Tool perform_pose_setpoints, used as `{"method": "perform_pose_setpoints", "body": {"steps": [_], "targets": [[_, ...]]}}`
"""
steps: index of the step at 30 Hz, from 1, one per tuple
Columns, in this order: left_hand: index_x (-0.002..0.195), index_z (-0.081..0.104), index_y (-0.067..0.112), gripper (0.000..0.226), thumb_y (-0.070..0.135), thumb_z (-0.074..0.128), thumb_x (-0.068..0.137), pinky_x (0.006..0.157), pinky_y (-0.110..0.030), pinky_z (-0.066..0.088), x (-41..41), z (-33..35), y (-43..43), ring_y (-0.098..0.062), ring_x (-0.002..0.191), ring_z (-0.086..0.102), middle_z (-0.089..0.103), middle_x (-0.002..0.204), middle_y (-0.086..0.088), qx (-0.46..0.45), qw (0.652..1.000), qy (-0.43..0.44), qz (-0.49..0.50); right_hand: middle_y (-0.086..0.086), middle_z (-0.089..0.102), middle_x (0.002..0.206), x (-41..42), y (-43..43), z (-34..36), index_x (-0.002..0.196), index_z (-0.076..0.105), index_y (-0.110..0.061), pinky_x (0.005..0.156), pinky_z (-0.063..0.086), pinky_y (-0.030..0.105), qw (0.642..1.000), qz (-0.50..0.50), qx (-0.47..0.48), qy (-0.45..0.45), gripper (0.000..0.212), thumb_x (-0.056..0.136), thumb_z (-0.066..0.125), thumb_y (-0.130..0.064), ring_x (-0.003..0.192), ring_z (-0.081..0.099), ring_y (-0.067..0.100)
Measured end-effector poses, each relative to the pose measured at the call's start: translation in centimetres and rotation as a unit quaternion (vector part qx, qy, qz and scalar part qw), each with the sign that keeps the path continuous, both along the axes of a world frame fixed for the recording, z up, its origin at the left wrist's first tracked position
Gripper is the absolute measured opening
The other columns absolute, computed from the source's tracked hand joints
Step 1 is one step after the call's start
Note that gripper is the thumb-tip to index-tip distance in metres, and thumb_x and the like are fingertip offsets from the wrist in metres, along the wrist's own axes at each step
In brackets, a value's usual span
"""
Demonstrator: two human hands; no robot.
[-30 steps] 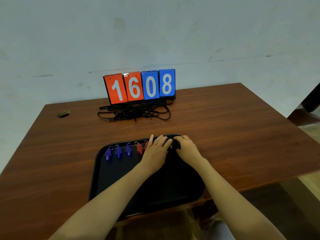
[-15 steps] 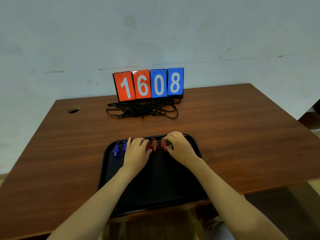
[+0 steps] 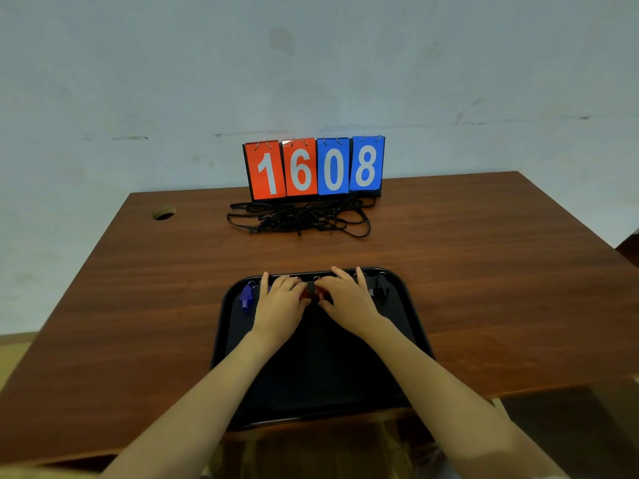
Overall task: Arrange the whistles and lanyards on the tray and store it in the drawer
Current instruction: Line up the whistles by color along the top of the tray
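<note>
Along the far rim of the black tray (image 3: 311,375) lies a row of whistles: a blue whistle (image 3: 246,297) at the left end, red whistles (image 3: 307,292) in the middle and a black whistle (image 3: 382,288) at the right end. The left hand (image 3: 280,302) and right hand (image 3: 349,299) rest on that row side by side, each grip apart, fingers stretched flat over the whistles, thumbs at the red ones. Beyond the tray the tangled black lanyards (image 3: 301,219) lie on the worktop (image 3: 484,271), and farther beyond stands a flip scoreboard (image 3: 314,167) reading 1608.

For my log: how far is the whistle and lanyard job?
Done: plastic whistles line the black plastic tray's far edge. In hand: left hand and right hand touch the red whistles. Remaining: tangled black cord lanyards lie on the brown wooden table; tray unstored.
</note>
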State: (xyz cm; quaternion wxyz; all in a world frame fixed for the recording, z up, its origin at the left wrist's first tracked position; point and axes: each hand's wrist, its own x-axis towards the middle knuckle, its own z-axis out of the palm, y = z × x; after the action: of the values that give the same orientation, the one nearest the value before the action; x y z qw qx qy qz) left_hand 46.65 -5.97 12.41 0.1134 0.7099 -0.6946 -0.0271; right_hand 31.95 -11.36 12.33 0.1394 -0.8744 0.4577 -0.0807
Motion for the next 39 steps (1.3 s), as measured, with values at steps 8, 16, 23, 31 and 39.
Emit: {"method": "perform_pose_setpoints", "body": {"steps": [8, 16, 23, 31, 39], "targets": [[0.137, 0.044, 0.019, 0.041, 0.027, 0.045, 0.096, 0.116, -0.048, -0.006, -0.1, 0.1, 0.1, -0.018, 0.142, 0.025, 0.043, 0.144, 0.002, -0.004, 1.000, 0.015, -0.008, -0.009, 0.043, 0.145, -0.7, 0.1, 0.5, 0.139, 0.040, -0.027, 0.113, -0.006, 0.059, 0.999, -0.004, 0.027, -0.021, 0.050, 0.092, 0.055, -0.027, 0.147, 0.012, 0.017], [0.136, 0.046, 0.018, 0.048, 0.032, 0.053, 0.091, 0.114, -0.048, -0.011, -1.8, -0.4, -0.4, -0.022, 0.143, 0.022, 0.042, 0.145, 0.000, -0.043, 0.997, -0.009, -0.064, -0.007, 0.039, 0.147, -4.1, -0.4, 0.9, 0.139, 0.041, -0.025, 0.114, -0.003, 0.059, 0.999, -0.048, 0.002, 0.004, 0.047, 0.093, 0.053, -0.029, 0.147, 0.009, 0.019], [0.128, 0.056, 0.018, 0.038, 0.028, 0.055, 0.091, 0.113, -0.049, -0.008, -2.2, -0.8, -1.0, -0.022, 0.138, 0.034, 0.054, 0.134, 0.000, -0.037, 0.998, -0.023, -0.043, -0.010, 0.047, 0.142, -3.4, -0.3, 0.3, 0.134, 0.047, -0.027, 0.113, -0.009, 0.058, 0.999, -0.047, -0.004, -0.004, 0.040, 0.094, 0.052, -0.023, 0.147, 0.010, 0.014], [0.138, 0.043, 0.020, 0.044, 0.029, 0.046, 0.095, 0.112, -0.050, -0.015, -2.1, -0.2, -0.9, -0.017, 0.143, 0.023, 0.044, 0.143, 0.004, -0.011, 0.999, -0.022, -0.042, -0.009, 0.047, 0.141, -3.4, -0.1, 0.3, 0.136, 0.044, -0.027, 0.112, -0.010, 0.060, 0.999, -0.051, -0.003, -0.007, 0.045, 0.093, 0.054, -0.026, 0.147, 0.012, 0.015], [0.142, 0.036, 0.023, 0.049, 0.035, 0.045, 0.095, 0.113, -0.052, -0.013, -4.2, 0.3, -1.4, -0.017, 0.144, 0.018, 0.037, 0.147, 0.005, -0.011, 0.994, -0.052, -0.096, -0.007, 0.037, 0.148, -5.6, 0.0, 0.2, 0.141, 0.037, -0.023, 0.113, -0.004, 0.061, 0.996, -0.090, -0.008, 0.004, 0.051, 0.093, 0.053, -0.032, 0.147, 0.009, 0.017]]}}
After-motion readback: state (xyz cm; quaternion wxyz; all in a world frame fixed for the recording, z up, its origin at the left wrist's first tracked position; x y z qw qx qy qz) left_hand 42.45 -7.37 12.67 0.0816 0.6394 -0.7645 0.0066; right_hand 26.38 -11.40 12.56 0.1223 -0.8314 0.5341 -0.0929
